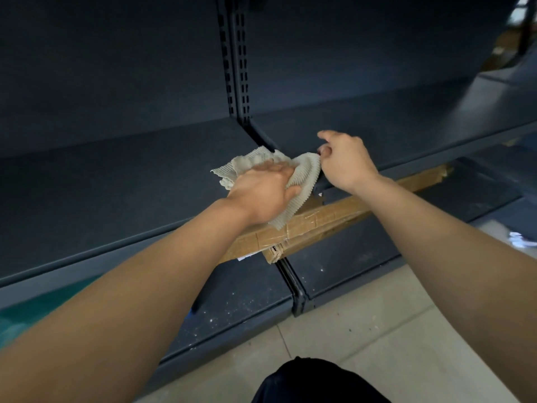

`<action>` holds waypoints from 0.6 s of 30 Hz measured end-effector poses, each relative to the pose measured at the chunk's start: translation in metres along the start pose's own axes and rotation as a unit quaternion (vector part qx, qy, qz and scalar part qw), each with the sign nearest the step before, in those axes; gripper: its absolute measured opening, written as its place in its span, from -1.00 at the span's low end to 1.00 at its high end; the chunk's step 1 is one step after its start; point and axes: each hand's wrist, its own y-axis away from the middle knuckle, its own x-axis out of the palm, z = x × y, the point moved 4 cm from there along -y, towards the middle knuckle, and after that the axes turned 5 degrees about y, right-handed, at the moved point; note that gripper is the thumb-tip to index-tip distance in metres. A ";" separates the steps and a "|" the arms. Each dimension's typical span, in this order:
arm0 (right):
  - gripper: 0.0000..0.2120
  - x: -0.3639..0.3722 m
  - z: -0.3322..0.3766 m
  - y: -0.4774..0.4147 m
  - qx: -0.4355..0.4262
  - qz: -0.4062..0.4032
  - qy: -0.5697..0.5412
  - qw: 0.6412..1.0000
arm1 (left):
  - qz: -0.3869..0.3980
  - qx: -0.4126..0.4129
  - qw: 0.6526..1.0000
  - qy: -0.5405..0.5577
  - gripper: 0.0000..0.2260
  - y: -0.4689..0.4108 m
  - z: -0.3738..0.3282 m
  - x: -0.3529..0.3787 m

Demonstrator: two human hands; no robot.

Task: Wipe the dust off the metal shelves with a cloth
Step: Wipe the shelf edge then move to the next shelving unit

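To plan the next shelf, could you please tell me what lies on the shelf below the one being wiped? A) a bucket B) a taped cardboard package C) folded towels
B: a long taped cardboard package lies on the lower shelf, just beneath the cloth.

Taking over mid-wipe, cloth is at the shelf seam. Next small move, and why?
Probably have the right hand pull the edge of the cloth out flat: it lies bunched under the left hand, so little of it meets the shelf.
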 end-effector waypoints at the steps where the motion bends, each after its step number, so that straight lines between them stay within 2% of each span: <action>1: -0.59 -0.005 0.001 0.004 -0.001 -0.008 0.005 1.000 | -0.010 0.009 1.000 0.000 -0.56 0.001 -0.002 -0.003; 4: -0.61 -0.023 0.003 0.016 -0.004 -0.020 0.024 0.999 | -0.013 0.033 0.999 0.016 -0.73 0.003 -0.003 -0.017; 8: -0.62 -0.041 0.008 0.033 -0.006 -0.034 0.049 0.998 | -0.039 0.044 0.995 0.080 -0.82 0.015 -0.006 -0.034; 18: -0.63 -0.078 0.036 0.079 -0.006 -0.076 0.135 0.988 | -0.139 0.114 0.980 0.081 -0.57 0.050 -0.036 -0.063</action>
